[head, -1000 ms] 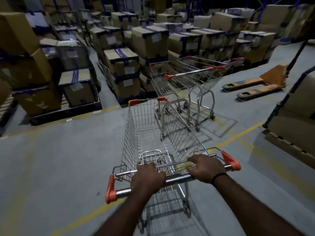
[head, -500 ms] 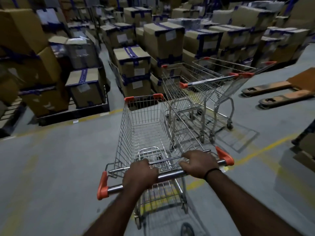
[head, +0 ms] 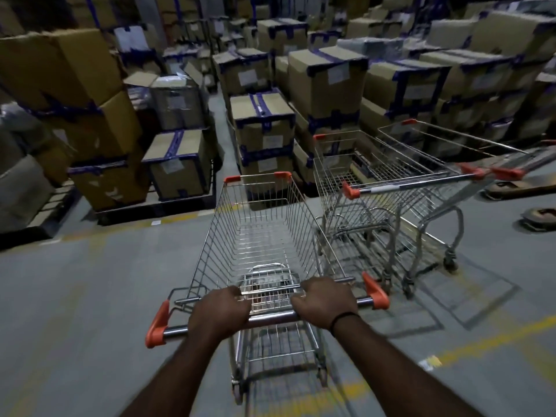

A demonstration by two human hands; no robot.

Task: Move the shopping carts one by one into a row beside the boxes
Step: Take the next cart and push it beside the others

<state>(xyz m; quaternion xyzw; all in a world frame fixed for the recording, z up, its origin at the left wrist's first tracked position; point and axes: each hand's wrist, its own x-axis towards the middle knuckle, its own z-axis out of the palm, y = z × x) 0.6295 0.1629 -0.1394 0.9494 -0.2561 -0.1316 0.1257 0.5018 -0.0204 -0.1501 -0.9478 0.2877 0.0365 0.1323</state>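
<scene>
A wire shopping cart point(head: 258, 230) with orange corner caps stands straight ahead of me, nose toward the stacked boxes point(head: 264, 136). My left hand point(head: 218, 310) and my right hand point(head: 326, 302) both grip its chrome handle bar. To its right stand two more carts side by side, the nearer cart point(head: 361, 176) and the farther cart point(head: 451, 152), both facing the boxes. The nearer cart is separated from mine by a narrow gap.
Taped cardboard boxes on pallets point(head: 177, 164) fill the far side, with a narrow aisle point(head: 222, 121) between stacks. Pallet jack forks point(head: 523, 188) lie at the right edge. Yellow floor lines point(head: 481, 344) cross the grey concrete.
I have pushed the cart forward and turned it left, so it now points at the boxes alongside the two parked carts. Both hands keep their grip on the handle.
</scene>
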